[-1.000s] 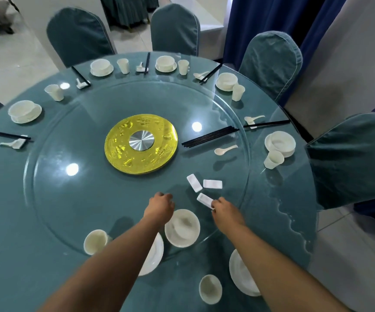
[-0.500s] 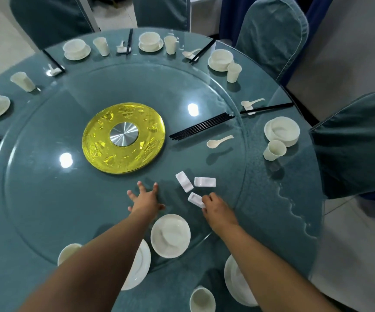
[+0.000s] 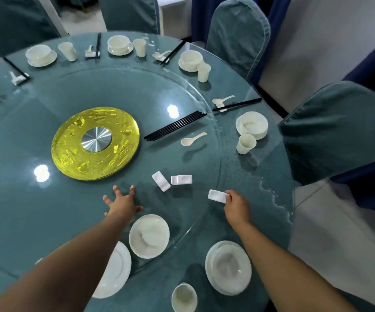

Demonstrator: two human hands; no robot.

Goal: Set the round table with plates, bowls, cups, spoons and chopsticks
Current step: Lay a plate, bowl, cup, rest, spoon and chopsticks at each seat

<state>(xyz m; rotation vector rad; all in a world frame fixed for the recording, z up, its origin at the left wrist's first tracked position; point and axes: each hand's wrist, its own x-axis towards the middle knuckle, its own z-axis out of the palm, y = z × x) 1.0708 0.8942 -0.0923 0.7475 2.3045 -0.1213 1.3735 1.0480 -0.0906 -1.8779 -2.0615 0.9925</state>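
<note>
On the glass turntable (image 3: 47, 212), the left hand (image 3: 123, 204) lies flat with fingers spread wide near its front edge, beside a white bowl (image 3: 149, 236), while the right hand (image 3: 237, 204) pinches a white chopstick rest (image 3: 217, 196) over the turntable's front-right edge.

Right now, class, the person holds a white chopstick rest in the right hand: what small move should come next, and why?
Probably carry the chopstick rest, pinched in the right hand, down to the outer table beside the near plate with its bowl. That setting shows a cup but no rest, spoon or chopsticks, while finished settings across the table have them.
</note>
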